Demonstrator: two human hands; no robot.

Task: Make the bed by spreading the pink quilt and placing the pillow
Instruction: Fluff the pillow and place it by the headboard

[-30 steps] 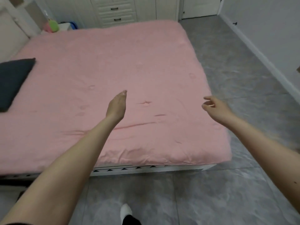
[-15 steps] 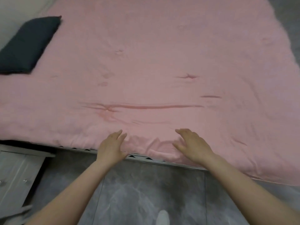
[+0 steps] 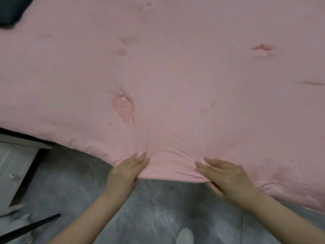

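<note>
The pink quilt covers the bed and fills most of the view. Its near edge hangs out over the floor, with folds fanning from my hands. My left hand grips that edge at lower centre, fingers lying on top. My right hand holds the same edge a little to the right, the cloth bunched under its palm. Only a corner of the dark grey pillow shows, lying on the quilt at the top left.
A white bedside cabinet stands at the left, close to the bed. A thin black bar and some pale cloth lie on the grey marbled floor at bottom left. My white-socked foot is below.
My view has dropped closer to the bed's edge. Both hands went from reaching over the quilt to gripping its near edge, which now bulges out over the floor.
</note>
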